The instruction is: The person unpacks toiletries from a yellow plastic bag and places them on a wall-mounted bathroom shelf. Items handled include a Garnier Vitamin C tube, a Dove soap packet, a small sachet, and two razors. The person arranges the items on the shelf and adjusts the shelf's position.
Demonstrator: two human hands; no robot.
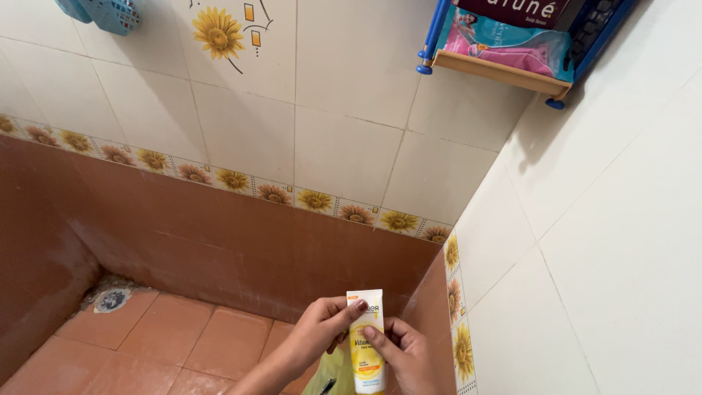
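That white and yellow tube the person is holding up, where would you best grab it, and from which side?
Probably around the flat middle of the tube, coming from either side. It stands upright with its crimped end on top, and its broad printed face looks at the camera, so the narrow edges sit left and right. The left hand and right hand already pinch it that way.

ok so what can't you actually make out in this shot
All in the head view:
- Tube: the lower end is cut off by the bottom edge, so its cap is unseen; left hand and right hand fingers cover part of its print.
- Yellow-green thing under the hands: mostly hidden, kind unclear.
- Corner shelf: cropped by the top edge; packets only partly seen.
- Blue basket: only a corner shows.
- Floor drain: too small for detail.
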